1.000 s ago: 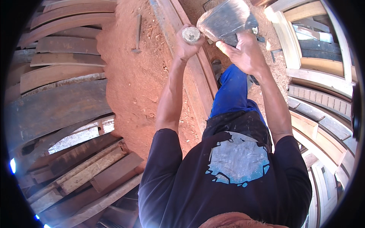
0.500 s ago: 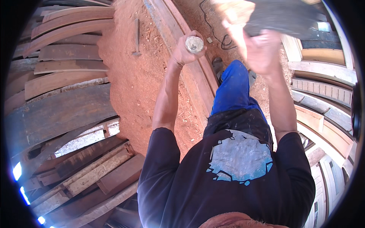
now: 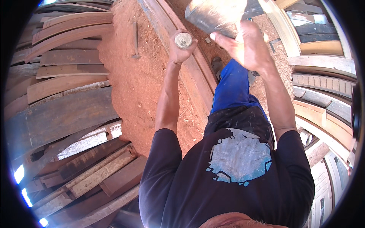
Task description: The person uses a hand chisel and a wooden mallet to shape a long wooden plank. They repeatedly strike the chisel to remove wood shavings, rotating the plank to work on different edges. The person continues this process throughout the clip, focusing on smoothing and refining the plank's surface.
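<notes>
My left hand (image 3: pixel 181 53) is closed around an upright chisel, above a long reddish wooden beam (image 3: pixel 190 70). Only the round, pale, battered butt of the chisel (image 3: pixel 183 40) shows; its blade is hidden beneath the hand. To the right, my right hand (image 3: pixel 253 47) grips a big dark mallet (image 3: pixel 213 19), whose sunlit head is raised at the top of the view, apart from the chisel. The mallet's handle is mostly hidden by the hand and glare.
A hammer (image 3: pixel 135 40) lies on sawdust-covered ground (image 3: pixel 137 95) left of the beam. Stacked boards (image 3: pixel 72 57) fill the left side, with more planks (image 3: pixel 323 64) along the right. Beside the beam is my foot in a sandal (image 3: pixel 217 64).
The mallet has swung left with my right hand, toward the chisel, and is less blurred. My left hand, still around the chisel, sits slightly further left.
</notes>
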